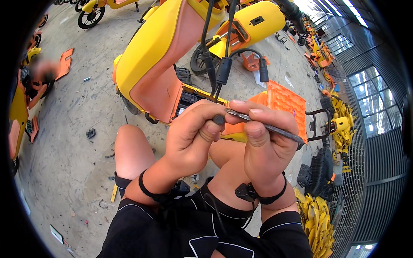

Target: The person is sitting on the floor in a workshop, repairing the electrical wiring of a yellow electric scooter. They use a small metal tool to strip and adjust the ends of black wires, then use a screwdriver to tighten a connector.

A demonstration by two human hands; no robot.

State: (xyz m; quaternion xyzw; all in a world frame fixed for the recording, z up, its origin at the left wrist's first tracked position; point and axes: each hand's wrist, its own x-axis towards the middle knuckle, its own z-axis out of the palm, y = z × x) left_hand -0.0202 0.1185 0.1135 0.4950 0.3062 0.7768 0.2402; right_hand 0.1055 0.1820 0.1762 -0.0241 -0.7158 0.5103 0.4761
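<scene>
My left hand (189,133) is closed, thumb and bent forefinger pinching a short dark piece with a round end (219,119). What that piece belongs to is hidden in the fist. In my right hand (271,146) lies a long dark metal screwdriver bit (282,132), gripped between thumb and fingers. Its cross-shaped tip points left, close to the left hand's fingers. Behind both hands stands a yellow and orange scooter (148,64) with an open floor compartment (189,99). Black cables with a thick connector (223,71) hang down in front of it, just above my fingers.
An orange ribbed panel (286,103) and a black rack (319,124) are beyond my right hand. Another yellow scooter body (258,23) stands behind. Yellow panels (316,223) are heaped at the right by the wall. Small scraps and a black part (90,133) lie on the concrete floor.
</scene>
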